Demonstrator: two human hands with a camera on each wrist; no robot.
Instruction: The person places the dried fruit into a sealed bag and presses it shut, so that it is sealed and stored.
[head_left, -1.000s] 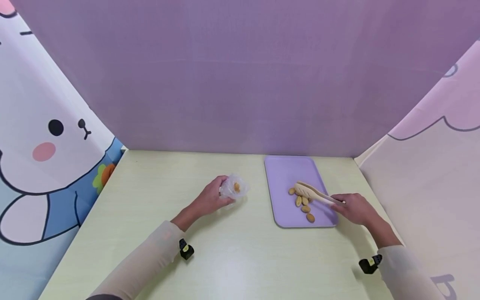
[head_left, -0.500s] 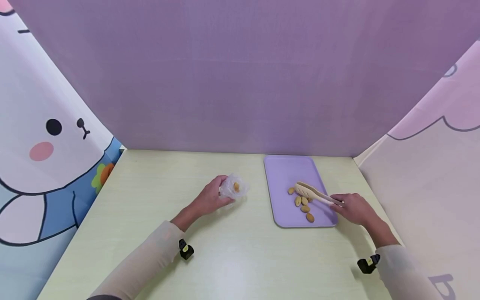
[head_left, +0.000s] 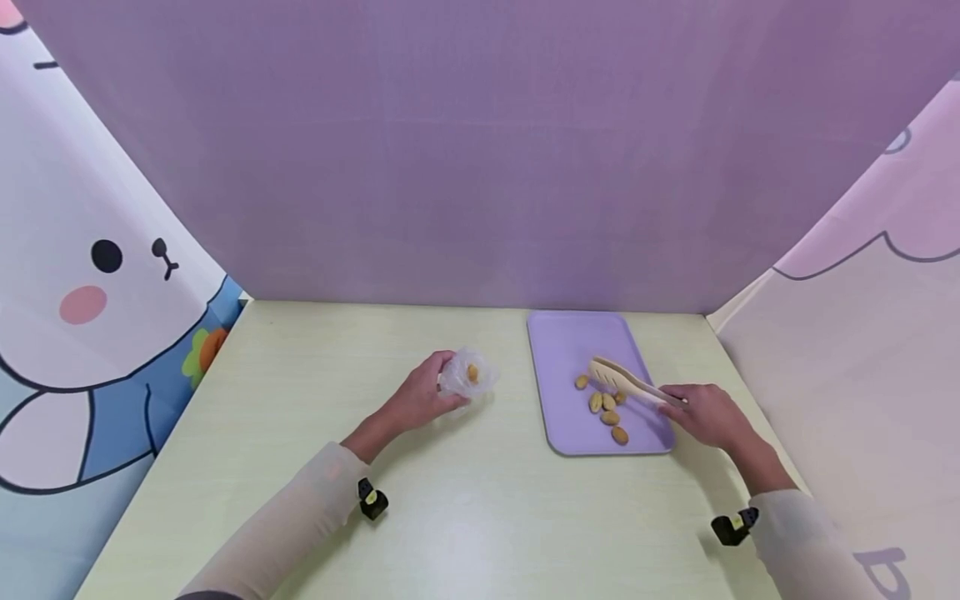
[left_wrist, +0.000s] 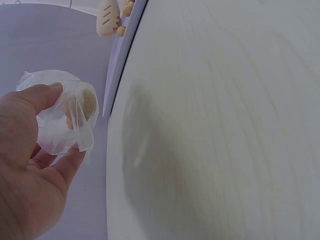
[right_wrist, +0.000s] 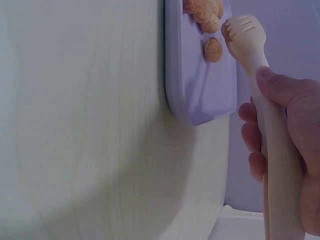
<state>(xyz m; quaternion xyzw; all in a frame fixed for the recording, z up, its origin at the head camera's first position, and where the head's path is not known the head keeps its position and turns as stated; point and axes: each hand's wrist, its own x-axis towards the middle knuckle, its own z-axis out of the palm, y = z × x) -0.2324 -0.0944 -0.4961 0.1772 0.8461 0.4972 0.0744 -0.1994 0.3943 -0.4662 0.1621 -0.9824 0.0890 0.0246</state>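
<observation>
Left hand curls round a bag; right hand grips tongs, seemingly picking a nut. Next likely calls for carrying leftward.

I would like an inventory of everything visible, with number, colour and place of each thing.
Table: one, pale yellow, in the lower middle.
Tray: one, purple, on the table's right part.
Plastic bag: one, translucent whitish, held by the left hand.
Tongs: one pair, beige, in the right hand, above the tray.
Nut-like pieces: at least six, brown, on the tray; at least one in the bag.
Back panel: one, purple, behind the table.
Side cloths: two, white-blue at left, pink-cream at right.
Wrist devices: two, black, one near each sleeve.
Sleeves: two, pale, at lower left and lower right.
Hands: two, bare, holding bag and tongs.
</observation>
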